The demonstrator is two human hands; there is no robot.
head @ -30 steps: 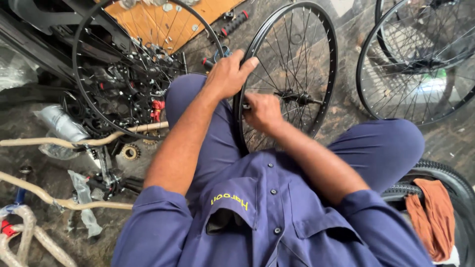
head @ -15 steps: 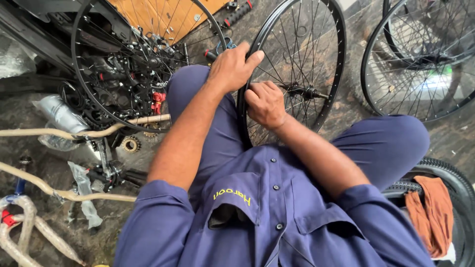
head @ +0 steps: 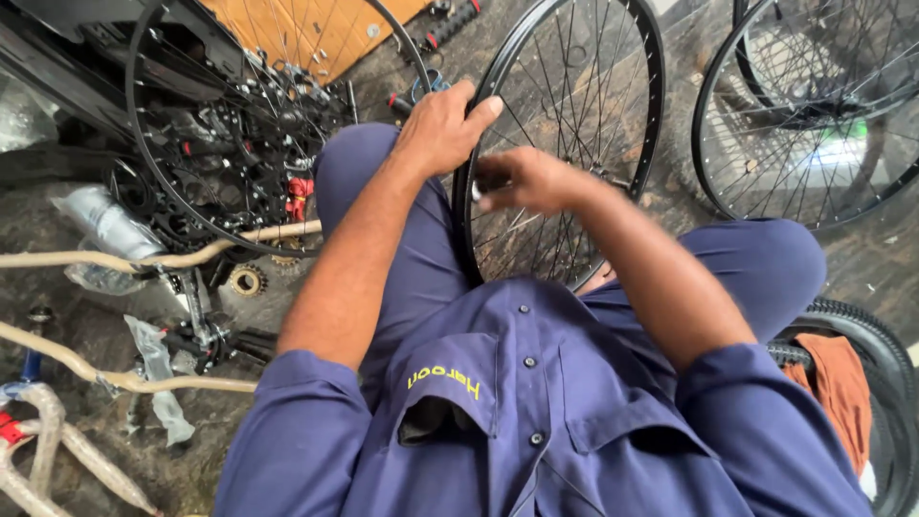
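L hand (head: 442,129) fingers curled tight on black wheel rim (head: 655,105); R hand (head: 525,180) fingers pinched at spokes (head: 574,86), grip blurred.

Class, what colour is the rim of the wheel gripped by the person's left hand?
Black, with thin metal spokes; the wheel rim under the left hand shows best in the head view.

A bike repair workshop, no question. Spoked wheels (head: 814,115) lean all around on a grimy floor (head: 77,316), a heap of black parts (head: 230,163) sits to one side with a loose sprocket (head: 247,280) beside it, a tyre (head: 876,335) carries an orange rag (head: 842,383), and the person wears a blue work uniform (head: 536,421).
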